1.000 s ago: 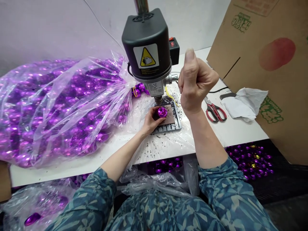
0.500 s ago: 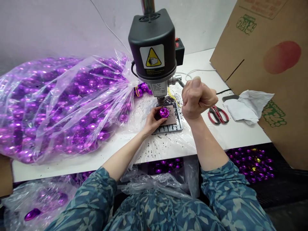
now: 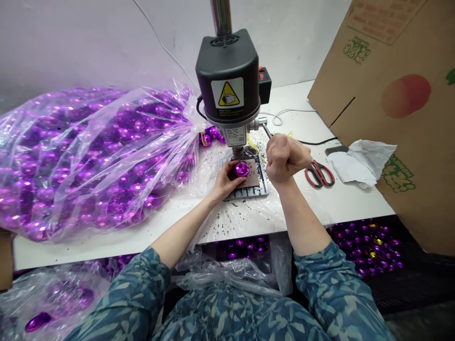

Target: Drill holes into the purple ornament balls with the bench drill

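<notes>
Between the thumb and fingers of my left hand (image 3: 226, 180) is a shiny purple ball (image 3: 242, 169), on a brownish board (image 3: 253, 179) over the slotted metal base (image 3: 249, 192) of a drill press. The black drill press head (image 3: 227, 71), with its yellow warning label, stands above, its chuck (image 3: 238, 151) just over and behind the ball. To the right, my right hand (image 3: 287, 157) is a fist around the end of the press lever (image 3: 266, 130); the lever's grip is hidden inside the fingers. Dark shavings lie around the base.
A large clear bag of purple balls (image 3: 95, 161) fills the table's left side. Red-and-black scissors (image 3: 319, 174), crumpled white paper (image 3: 362, 163) and a big cardboard box (image 3: 391, 142) are on the right. More purple balls (image 3: 366, 246) lie below the table edge.
My right fist has come down with the lever. My left hand keeps the purple ball under the chuck. The camera view has shifted slightly.
</notes>
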A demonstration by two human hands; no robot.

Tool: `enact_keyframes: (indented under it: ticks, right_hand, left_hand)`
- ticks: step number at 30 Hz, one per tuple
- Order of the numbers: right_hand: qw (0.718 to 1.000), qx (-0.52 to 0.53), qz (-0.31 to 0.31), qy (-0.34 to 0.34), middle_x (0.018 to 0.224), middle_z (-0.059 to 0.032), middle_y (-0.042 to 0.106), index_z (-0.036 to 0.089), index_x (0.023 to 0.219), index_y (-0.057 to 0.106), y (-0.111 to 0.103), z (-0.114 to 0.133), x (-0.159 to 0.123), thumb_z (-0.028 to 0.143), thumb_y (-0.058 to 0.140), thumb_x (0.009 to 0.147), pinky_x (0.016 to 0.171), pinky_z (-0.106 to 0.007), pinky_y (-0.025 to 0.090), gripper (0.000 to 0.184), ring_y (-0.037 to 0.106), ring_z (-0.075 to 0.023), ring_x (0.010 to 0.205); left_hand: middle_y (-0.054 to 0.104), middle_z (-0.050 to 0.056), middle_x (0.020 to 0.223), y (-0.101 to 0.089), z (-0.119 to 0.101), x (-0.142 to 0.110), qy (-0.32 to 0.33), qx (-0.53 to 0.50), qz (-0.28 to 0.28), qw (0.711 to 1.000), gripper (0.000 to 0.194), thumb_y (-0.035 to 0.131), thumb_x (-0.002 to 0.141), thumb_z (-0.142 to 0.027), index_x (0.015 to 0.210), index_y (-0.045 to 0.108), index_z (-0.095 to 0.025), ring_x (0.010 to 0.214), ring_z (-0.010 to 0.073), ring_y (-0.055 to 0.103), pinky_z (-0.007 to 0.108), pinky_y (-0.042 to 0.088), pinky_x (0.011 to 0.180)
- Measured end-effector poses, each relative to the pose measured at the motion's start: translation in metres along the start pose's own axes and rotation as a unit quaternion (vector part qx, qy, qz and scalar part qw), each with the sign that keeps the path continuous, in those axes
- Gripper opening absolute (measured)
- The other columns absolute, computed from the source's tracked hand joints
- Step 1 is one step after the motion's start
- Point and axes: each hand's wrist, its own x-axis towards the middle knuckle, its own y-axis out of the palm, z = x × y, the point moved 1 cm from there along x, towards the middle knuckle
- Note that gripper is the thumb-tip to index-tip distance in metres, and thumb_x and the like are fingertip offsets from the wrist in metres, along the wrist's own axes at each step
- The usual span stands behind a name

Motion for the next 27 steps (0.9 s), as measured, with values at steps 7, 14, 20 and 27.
enact_keyframes:
  ticks: [7,14,20,27]
  right_hand:
    - [0.990,-0.065,0.020,0.127,0.044,0.0023,0.033,0.027,0.050,0.033,0.031,0.017,0.066,0.082,0.047,0.090,0.049,-0.039,0.028,0.069,0.027,-0.0121,0.041]
    - [0.993,-0.041,0.022,0.105,0.042,0.0048,0.032,0.024,0.050,0.033,0.032,0.013,0.073,0.076,0.053,0.091,0.048,-0.034,0.030,0.070,0.028,-0.0068,0.040]
    - [0.994,-0.018,0.008,0.109,0.043,0.0055,0.027,0.024,0.051,0.032,0.033,0.013,0.072,0.070,0.056,0.096,0.048,-0.034,0.028,0.068,0.029,-0.0071,0.040]
    - [0.993,-0.019,0.001,0.116,0.045,0.0044,0.030,0.024,0.050,0.036,0.030,0.015,0.068,0.060,0.060,0.099,0.047,-0.036,0.026,0.065,0.029,-0.0083,0.040]
  left_hand:
    - [0.073,0.010,0.115,-0.007,-0.028,-0.018,-0.004,0.093,-0.051,0.994,0.052,0.093,0.071,-0.024,0.115,0.065,-0.022,0.110,0.0304,0.071,0.051,0.059,0.100]
    - [0.077,0.007,0.105,-0.026,-0.087,-0.139,-0.007,0.187,0.385,0.904,0.043,0.093,0.074,-0.033,0.113,0.074,-0.031,0.091,0.0336,0.073,0.045,0.059,0.076]
    - [0.077,0.008,0.104,-0.050,-0.076,-0.090,0.034,0.160,0.265,0.950,0.022,0.073,0.097,-0.048,0.109,0.073,-0.029,0.093,0.0281,0.073,0.042,0.061,0.083]
    - [0.071,0.012,0.097,-0.069,-0.018,0.130,0.085,0.227,-0.019,0.970,0.018,0.073,0.076,-0.006,0.080,0.067,-0.022,0.107,0.0346,0.066,0.057,0.048,0.113]
